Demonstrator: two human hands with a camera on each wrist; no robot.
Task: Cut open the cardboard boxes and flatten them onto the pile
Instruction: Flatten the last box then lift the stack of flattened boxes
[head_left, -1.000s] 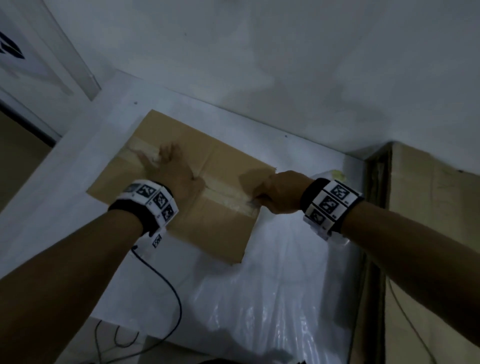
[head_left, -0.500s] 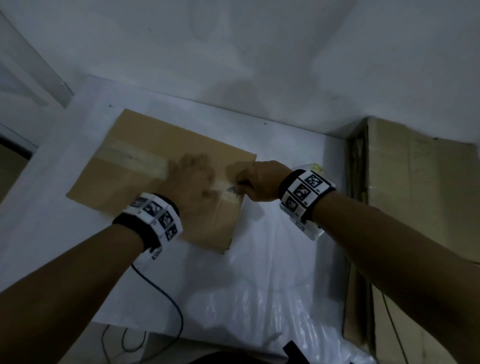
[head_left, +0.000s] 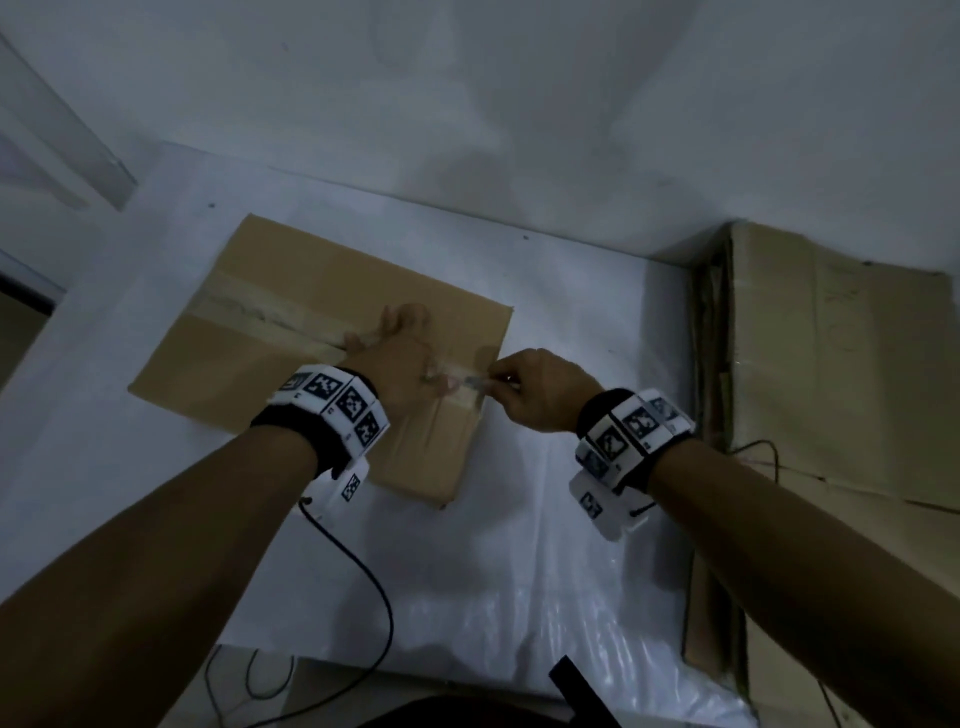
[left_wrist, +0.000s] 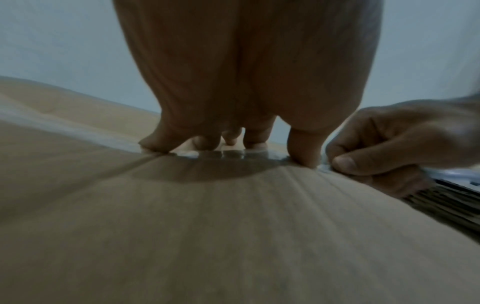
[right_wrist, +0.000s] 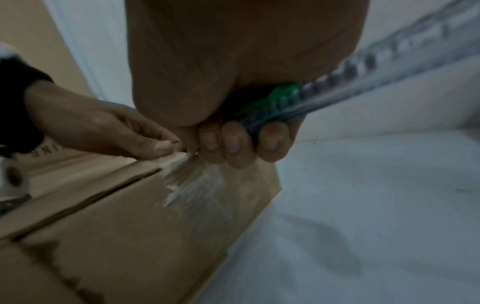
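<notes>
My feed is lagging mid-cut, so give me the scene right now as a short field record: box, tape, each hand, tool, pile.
box: closed brown cardboard box lying on the white plastic-covered table
tape: clear packing tape strip along the top seam
left hand: left hand pressing fingertips on the tape, beside the blade
right hand: right hand gripping the knife at the box's right edge
tool: green and clear utility knife, tip at the taped edge
pile: flattened brown cardboard stack to the right

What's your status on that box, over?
Left hand flat on box. Right hand grips cutter at taped seam. Thumb close to blade.
</notes>
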